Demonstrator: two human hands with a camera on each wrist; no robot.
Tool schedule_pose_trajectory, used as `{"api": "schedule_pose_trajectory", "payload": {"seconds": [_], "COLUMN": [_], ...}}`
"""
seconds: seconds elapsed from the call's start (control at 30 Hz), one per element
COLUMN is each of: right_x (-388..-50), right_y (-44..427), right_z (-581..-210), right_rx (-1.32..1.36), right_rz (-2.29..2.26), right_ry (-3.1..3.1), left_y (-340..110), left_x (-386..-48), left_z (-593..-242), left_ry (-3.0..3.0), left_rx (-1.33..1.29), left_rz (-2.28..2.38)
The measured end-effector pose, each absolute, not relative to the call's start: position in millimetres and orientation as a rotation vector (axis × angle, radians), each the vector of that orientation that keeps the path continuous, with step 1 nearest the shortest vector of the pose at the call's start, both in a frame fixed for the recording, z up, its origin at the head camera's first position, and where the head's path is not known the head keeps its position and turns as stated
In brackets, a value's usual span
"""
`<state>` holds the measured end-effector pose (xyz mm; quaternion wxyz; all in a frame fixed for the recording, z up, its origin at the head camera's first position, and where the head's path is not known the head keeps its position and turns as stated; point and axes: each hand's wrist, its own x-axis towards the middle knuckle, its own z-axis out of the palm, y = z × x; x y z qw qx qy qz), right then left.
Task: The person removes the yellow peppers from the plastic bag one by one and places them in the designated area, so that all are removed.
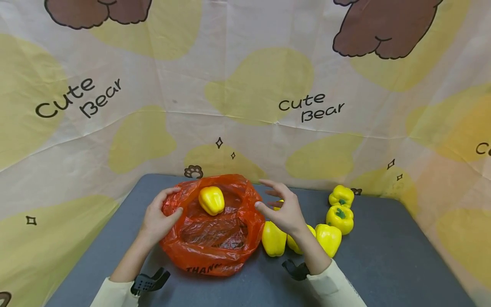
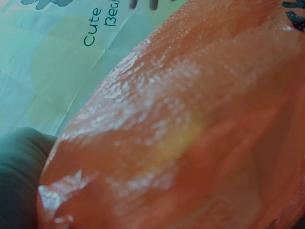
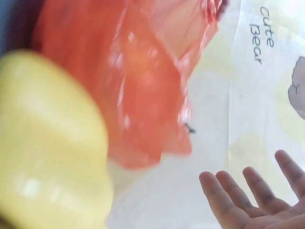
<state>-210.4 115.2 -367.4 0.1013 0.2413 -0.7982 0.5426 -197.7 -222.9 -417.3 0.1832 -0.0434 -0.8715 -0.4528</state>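
An orange-red plastic bag [image 1: 212, 260] with printed lettering sits on the table, its wide mouth facing up. One yellow bell pepper [image 1: 212, 201] shows inside the mouth, near the back. My left hand [image 1: 159, 217] holds the bag's left rim, thumb over the near side and a finger along the edge. In the left wrist view the bag [image 2: 190, 95] hides most of that hand. Beside the right rim, my right hand [image 1: 284, 212] has its fingers spread and holds nothing. Close to the right wrist camera is another yellow bell pepper [image 3: 52, 143].
Right of the bag, several yellow bell peppers lie on the grey table [image 1: 383, 256], among them a front one [image 1: 274, 239], one beyond the right forearm [image 1: 328, 239] and a back one [image 1: 341, 196]. A printed cloth [image 1: 245, 85] hangs behind the table.
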Motion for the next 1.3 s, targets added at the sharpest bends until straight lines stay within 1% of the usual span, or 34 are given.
{"api": "schedule_pose_trajectory", "payload": {"seconds": [0.27,0.57,0.9,1.3], "right_x": [-222.0,-238.3,-256.8,-271.9], "right_y": [71.2,37.5,14.2,-8.9], "right_z": [-366.6,-381.0,-406.9,-434.1], "right_rx": [0.765,0.694,0.688,0.502], "right_rz": [1.678,1.751,1.789,1.703], "right_ry": [-2.321,-2.346,-2.365,-2.447], "left_y": [-222.8,-221.0,-217.4,-213.5], "left_x": [-199.6,-198.4,-198.3,-198.7], "left_z": [-416.8,-413.9,-412.8,-411.7], "left_ry": [-2.454,-2.461,-2.451,-2.461], "left_rx": [-0.124,-0.118,-0.128,-0.135], "left_rz": [-1.294,-1.316,-1.324,-1.35]}}
